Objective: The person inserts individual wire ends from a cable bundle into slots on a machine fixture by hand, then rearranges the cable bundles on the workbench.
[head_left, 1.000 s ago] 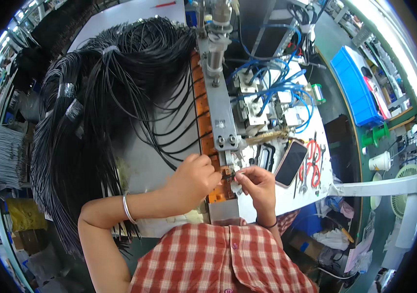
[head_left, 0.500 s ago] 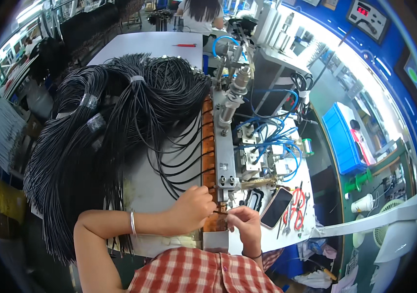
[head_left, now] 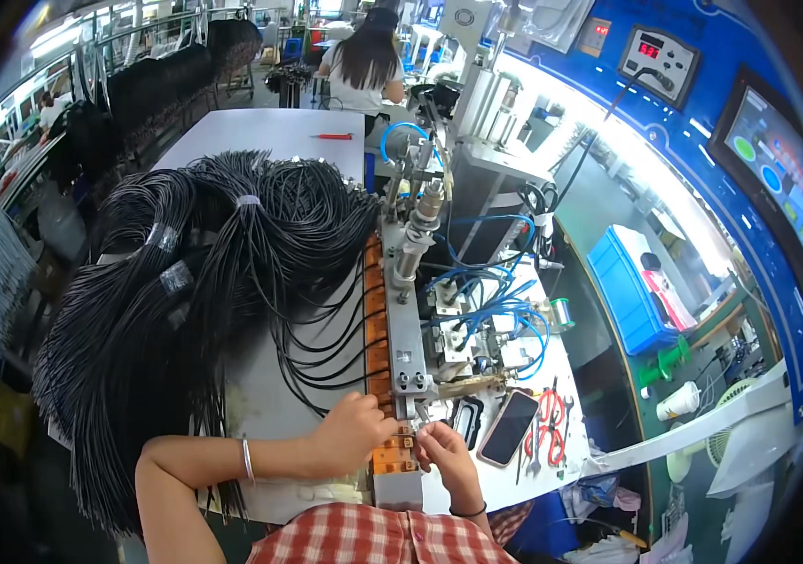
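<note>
Red lit digits stand on a pale control box, mounted on a blue panel; lettering on the dark-framed screen at right is too blurred to read.

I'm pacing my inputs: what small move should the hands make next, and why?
Perhaps ease the right hand slightly left, over the orange strip: it sits by the strip's right edge, opposite the left hand, and black cables reach the strip farther along. What the hands hold is too small to tell.
</note>
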Motion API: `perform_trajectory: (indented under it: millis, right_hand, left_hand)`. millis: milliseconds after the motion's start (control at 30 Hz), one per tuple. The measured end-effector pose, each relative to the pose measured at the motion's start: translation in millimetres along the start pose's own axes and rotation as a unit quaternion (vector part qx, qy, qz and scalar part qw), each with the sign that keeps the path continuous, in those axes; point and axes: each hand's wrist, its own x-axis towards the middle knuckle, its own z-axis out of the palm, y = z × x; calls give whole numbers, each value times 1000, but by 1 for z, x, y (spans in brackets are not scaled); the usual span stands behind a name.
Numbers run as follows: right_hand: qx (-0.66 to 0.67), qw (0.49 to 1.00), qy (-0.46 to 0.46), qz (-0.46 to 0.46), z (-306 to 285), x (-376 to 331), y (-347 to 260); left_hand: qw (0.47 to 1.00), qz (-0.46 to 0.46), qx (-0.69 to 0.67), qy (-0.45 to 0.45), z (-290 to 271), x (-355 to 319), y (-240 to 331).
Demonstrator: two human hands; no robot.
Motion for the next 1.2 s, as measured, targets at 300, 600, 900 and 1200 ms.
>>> perform_trajectory:
  millis: [300, 600, 900, 1200]
  right_hand:
    - [-2, 1000, 5, 10, 3, 1, -11]
    - [37, 995, -75, 62, -9, 8, -2]
    - [-6, 1000, -10, -4, 0, 2, 0]
    - [20, 999, 45, -24, 1, -4, 6]
  left_hand:
    - [1000, -1, 5, 8, 9, 1, -1]
    - [998, 14, 49, -36, -5, 0, -2]
    - [912, -136, 348, 167, -166, -79, -119]
    - [881, 81, 464, -46, -142, -100, -114]
